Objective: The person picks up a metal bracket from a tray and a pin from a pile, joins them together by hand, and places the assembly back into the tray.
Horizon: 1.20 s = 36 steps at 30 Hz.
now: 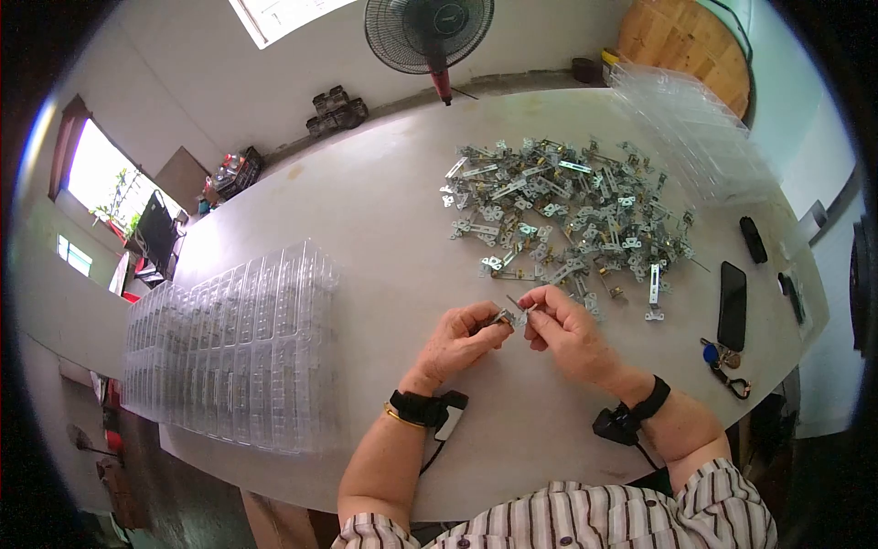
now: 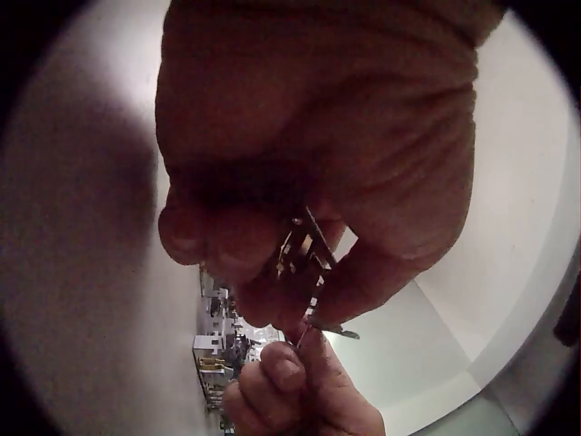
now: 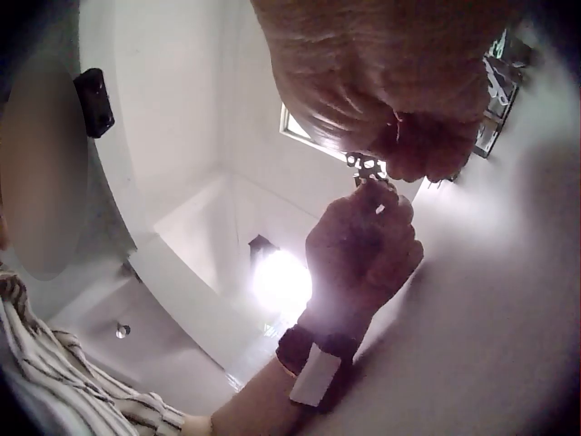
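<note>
My left hand (image 1: 459, 344) grips a small metal part (image 1: 503, 317) between thumb and curled fingers, above the table. In the left wrist view the metal part (image 2: 309, 250) shows brass-coloured and silver pieces inside the fingers. Close beside it, my right hand (image 1: 576, 337) pinches a thin metal piece (image 1: 515, 301) at the fingertips. The two hands nearly meet, and the right wrist view shows a plate with holes (image 3: 366, 167) between them. Whether the held pieces are joined, I cannot tell. Behind the hands lies a large pile of metal parts (image 1: 558, 197).
Clear plastic trays (image 1: 233, 357) stand in a row at the left of the table (image 1: 384, 201). More clear trays (image 1: 700, 137) lie at the back right. A phone (image 1: 733, 305), keys (image 1: 729, 366) and a black object (image 1: 753, 240) are on the right. A fan (image 1: 430, 32) stands behind.
</note>
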Motion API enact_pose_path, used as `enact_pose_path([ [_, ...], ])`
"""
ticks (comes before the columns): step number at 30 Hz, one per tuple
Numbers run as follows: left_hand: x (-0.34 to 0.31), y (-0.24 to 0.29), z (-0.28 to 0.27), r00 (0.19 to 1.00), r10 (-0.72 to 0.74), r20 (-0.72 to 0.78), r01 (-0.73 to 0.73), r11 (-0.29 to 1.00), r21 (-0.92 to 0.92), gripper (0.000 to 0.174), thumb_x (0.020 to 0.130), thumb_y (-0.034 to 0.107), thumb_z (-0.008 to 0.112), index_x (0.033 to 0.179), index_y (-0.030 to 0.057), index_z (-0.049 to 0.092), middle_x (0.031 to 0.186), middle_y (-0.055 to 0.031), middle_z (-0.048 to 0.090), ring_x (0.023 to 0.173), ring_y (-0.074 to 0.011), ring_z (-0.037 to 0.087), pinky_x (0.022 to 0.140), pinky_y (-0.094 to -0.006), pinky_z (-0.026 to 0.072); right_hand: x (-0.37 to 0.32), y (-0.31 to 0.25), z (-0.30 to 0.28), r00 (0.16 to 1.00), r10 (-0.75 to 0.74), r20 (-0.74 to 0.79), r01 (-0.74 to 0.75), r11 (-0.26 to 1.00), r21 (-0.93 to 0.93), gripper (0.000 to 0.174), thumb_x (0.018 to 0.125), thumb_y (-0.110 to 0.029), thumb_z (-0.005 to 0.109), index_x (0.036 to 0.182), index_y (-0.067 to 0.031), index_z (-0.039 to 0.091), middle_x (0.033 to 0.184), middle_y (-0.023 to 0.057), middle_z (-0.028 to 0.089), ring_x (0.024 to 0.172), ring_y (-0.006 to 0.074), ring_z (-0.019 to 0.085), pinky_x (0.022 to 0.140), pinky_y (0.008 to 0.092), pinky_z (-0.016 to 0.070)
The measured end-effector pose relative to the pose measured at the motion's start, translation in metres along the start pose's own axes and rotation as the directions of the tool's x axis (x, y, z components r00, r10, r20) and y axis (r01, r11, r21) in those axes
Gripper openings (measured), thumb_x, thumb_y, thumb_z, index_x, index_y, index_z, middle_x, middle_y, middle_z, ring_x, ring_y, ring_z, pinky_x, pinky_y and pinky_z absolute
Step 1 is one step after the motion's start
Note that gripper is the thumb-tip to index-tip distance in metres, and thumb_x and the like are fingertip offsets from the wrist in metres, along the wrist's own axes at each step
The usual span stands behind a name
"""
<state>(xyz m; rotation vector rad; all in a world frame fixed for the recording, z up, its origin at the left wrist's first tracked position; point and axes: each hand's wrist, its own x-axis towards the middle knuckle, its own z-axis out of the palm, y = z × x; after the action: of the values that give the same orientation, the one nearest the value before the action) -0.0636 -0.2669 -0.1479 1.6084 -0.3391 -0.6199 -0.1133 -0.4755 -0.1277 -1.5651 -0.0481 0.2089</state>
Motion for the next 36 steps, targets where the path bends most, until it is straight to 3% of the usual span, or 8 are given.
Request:
enact_pose_path([
  [5,-0.003,0.003,0.005,0.999,0.038,-0.004,-0.038,0.999,-0.03,0.019,0.092,0.022,0.066,0.098,0.0044,0.068,0.075,0.0052,0.057,0.062,-0.0033,0.047,0.054,-0.0215,0.0381,0.011,-0.003,-0.012,0.986,0.102,0.134,-0.12,0.984,0.133,0.021,0.103,-0.021,0.051,0.113,-0.0042,0.058,0.086,0.001,0.061,0.075,0.0076,0.056,0.068,0.0246,0.0494],
  [9,0.002,-0.006,0.005,0.995,0.099,0.001,-0.099,0.993,0.062,0.019,0.089,0.021,0.067,0.092,0.002,0.066,0.071,0.0068,0.05,0.067,-0.0044,0.043,0.06,-0.0249,0.0375,0.021,-0.005,-0.009,0.981,0.106,0.163,-0.111,0.994,0.02,0.021,0.101,-0.023,0.055,0.109,-0.0049,0.061,0.085,-0.001,0.061,0.074,0.0071,0.056,0.068,0.0235,0.0491],
  [14,-0.001,0.0,0.006,0.991,0.126,-0.032,-0.118,0.976,0.184,0.018,0.091,0.019,0.068,0.094,0.0015,0.067,0.073,0.0076,0.049,0.066,-0.0032,0.041,0.057,-0.024,0.0355,0.033,0.003,-0.008,0.984,-0.084,0.157,0.115,0.973,-0.2,0.014,0.1,-0.016,0.062,0.11,-0.0069,0.063,0.089,-0.0054,0.061,0.079,0.0018,0.054,0.069,0.0201,0.0465],
  [20,0.002,-0.005,0.012,0.975,0.186,-0.122,-0.163,0.97,0.178,0.014,0.09,0.012,0.067,0.085,0.0013,0.061,0.068,0.0072,0.043,0.064,-0.0033,0.038,0.054,-0.0246,0.0322,0.039,0.007,0.001,0.92,-0.388,-0.06,0.38,0.918,-0.115,0.009,0.1,-0.014,0.062,0.104,-0.0064,0.063,0.086,-0.0046,0.055,0.077,0.0034,0.048,0.066,0.0224,0.044],
  [26,0.008,-0.01,0.016,0.891,0.336,-0.305,-0.274,0.934,0.227,0.013,0.089,0.01,0.068,0.084,0.0006,0.06,0.066,0.0042,0.043,0.062,-0.0039,0.038,0.053,-0.0245,0.0328,0.029,-0.002,-0.005,0.993,-0.11,0.031,0.108,0.993,0.052,0.01,0.101,-0.015,0.06,0.104,-0.0056,0.063,0.09,-0.0024,0.062,0.081,0.0057,0.059,0.072,0.0233,0.0519],
  [31,0.003,-0.007,0.017,0.892,0.355,-0.279,-0.27,0.915,0.298,0.016,0.087,0.013,0.07,0.089,-0.0011,0.063,0.067,-0.002,0.05,0.061,-0.0066,0.044,0.054,-0.0267,0.0387,0.028,-0.003,-0.005,0.991,-0.123,0.059,0.125,0.992,-0.031,0.012,0.102,-0.015,0.058,0.104,-0.0045,0.062,0.089,-0.0004,0.064,0.081,0.0079,0.063,0.072,0.0255,0.0547],
  [34,-0.001,-0.002,0.015,0.928,0.324,-0.185,-0.273,0.927,0.256,0.017,0.095,0.017,0.064,0.095,0.0,0.066,0.075,0.0048,0.053,0.069,-0.0037,0.046,0.059,-0.0221,0.0386,0.029,-0.007,-0.007,0.99,-0.142,0.013,0.142,0.989,-0.046,0.012,0.102,-0.015,0.058,0.103,-0.0039,0.062,0.086,-0.0003,0.064,0.079,0.0077,0.063,0.071,0.0248,0.0542],
  [36,0.0,-0.005,0.012,0.967,0.208,-0.145,-0.221,0.972,-0.075,0.029,0.099,0.023,0.058,0.112,-0.0013,0.066,0.089,-0.0012,0.064,0.078,-0.0082,0.057,0.067,-0.0243,0.0465,0.029,-0.01,-0.009,0.988,-0.152,-0.012,0.151,0.987,-0.05,0.012,0.102,-0.015,0.058,0.103,-0.0037,0.062,0.085,-0.0003,0.064,0.078,0.0076,0.063,0.071,0.0244,0.0539],
])
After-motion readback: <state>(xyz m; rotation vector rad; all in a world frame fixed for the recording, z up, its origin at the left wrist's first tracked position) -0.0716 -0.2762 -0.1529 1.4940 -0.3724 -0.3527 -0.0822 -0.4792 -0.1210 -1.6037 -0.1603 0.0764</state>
